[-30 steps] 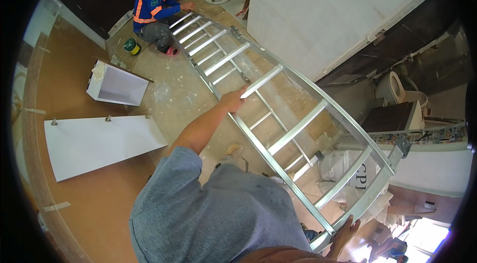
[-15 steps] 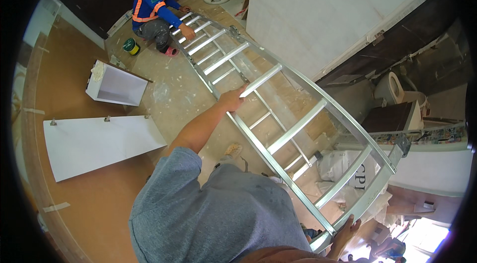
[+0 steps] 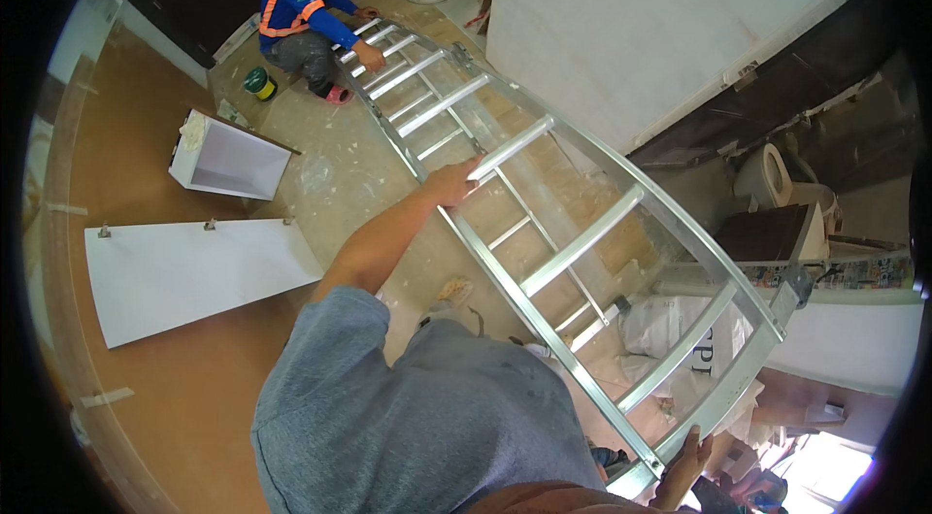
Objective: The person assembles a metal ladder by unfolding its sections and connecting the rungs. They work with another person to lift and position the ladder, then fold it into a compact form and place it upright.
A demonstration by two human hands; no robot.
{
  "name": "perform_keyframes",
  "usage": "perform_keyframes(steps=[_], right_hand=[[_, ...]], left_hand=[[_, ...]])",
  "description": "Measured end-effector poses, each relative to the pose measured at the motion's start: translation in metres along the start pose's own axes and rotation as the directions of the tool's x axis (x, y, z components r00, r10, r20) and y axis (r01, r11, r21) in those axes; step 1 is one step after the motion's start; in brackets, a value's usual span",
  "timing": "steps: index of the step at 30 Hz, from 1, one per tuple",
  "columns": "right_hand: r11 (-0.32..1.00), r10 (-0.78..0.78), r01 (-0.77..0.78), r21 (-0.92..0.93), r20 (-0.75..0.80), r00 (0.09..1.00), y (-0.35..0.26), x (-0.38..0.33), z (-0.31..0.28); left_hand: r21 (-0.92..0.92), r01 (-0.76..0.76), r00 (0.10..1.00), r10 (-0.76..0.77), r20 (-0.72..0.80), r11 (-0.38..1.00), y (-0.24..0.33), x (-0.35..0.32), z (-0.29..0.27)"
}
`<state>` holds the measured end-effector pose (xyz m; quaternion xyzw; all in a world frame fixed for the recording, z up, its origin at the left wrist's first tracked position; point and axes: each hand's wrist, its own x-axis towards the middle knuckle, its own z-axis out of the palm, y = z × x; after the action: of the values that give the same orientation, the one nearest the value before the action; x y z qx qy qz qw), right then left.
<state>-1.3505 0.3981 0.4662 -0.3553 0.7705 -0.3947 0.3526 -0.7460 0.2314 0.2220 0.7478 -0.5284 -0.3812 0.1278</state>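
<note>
A long silver aluminium ladder (image 3: 594,240) slants across the view, from the far left to the lower right. My left hand (image 3: 452,184) is closed round its near side rail where a rung joins. At the near lower right end, my right hand (image 3: 685,471) grips the wide end bar, and part of that hand is cut off by my body. A co-worker (image 3: 296,14) in a blue top with orange bands squats at the far end, with both hands on the ladder there.
A white open box (image 3: 233,162) and a white hinged panel (image 3: 199,279) lie to the left. Near the co-worker stands a green tub (image 3: 259,84). White sacks (image 3: 670,328) sit beyond the ladder's near end. A large pale panel (image 3: 641,19) and a toilet (image 3: 772,176) are at the right.
The ladder's near end has shifted slightly to the right in the view, and my right hand has moved with it. My left hand keeps its hold, and the co-worker stays squatting.
</note>
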Motion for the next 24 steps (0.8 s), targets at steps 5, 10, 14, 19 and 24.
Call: perform_keyframes(steps=[5,10,14,19,24], right_hand=[[0.999,0.017,-0.014,-0.031,0.092,0.996,-0.037,-0.015,0.005],[0.998,-0.002,0.004,-0.057,0.022,1.000,-0.029,-0.013,-0.001],[0.999,-0.014,0.016,-0.052,0.038,0.999,-0.038,-0.025,0.003],[1.000,-0.002,0.004,-0.019,0.129,0.992,-0.039,-0.020,-0.005],[0.996,-0.084,0.086,-0.024,0.080,0.993,-0.045,-0.016,-0.006]], left_hand=[[-0.010,-0.041,0.998,0.041,-0.041,0.999,-0.006,-0.001,-0.004],[-0.024,-0.034,0.999,0.033,-0.033,0.999,0.004,-0.006,-0.005],[-0.006,0.070,0.995,-0.070,0.071,0.998,0.028,-0.008,-0.013],[0.014,-0.031,0.999,0.031,-0.032,0.999,0.001,-0.002,-0.004],[0.032,-0.027,0.996,0.030,-0.081,0.999,0.003,-0.007,0.000]])
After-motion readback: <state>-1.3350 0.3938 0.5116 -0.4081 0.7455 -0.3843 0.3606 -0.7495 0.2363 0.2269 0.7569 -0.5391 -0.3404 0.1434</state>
